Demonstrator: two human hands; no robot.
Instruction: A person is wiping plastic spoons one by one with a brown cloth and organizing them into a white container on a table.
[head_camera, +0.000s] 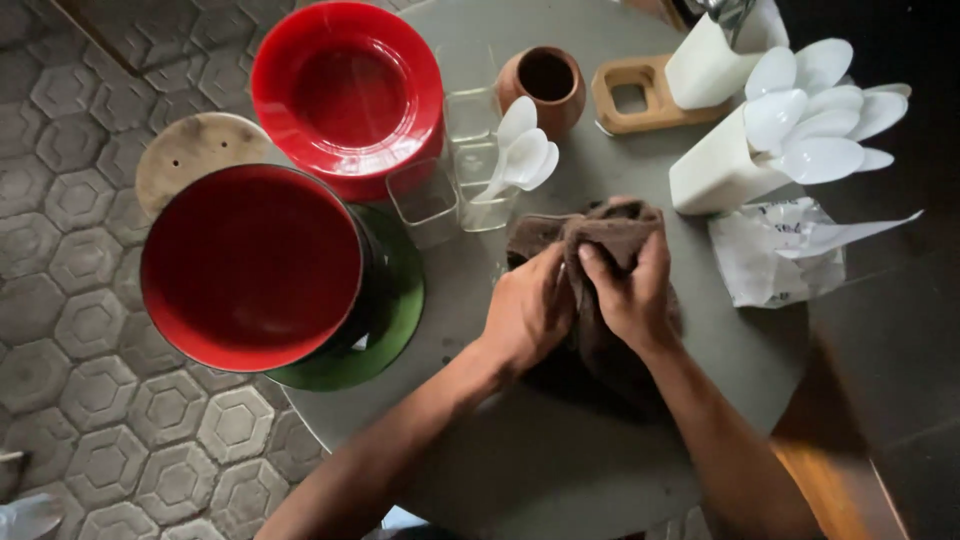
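Note:
A dark brown cloth (612, 228) lies bunched on the round grey table (560, 450). Both of my hands grip it. My left hand (527, 312) closes on the cloth's left side. My right hand (628, 288) clutches the cloth from the right, its fingers wrapped over the folds. Whether something is wrapped inside the cloth is hidden.
A stack of red bowls (250, 265) sits on a green plate (395, 320) at left, red plates (347, 90) behind. Clear square glasses (425, 195), one holding white spoons (522, 155), a brown clay cup (545, 85), white holders with spoons (815, 125), a wooden holder (635, 95) and a crumpled plastic bag (775, 255) are beyond.

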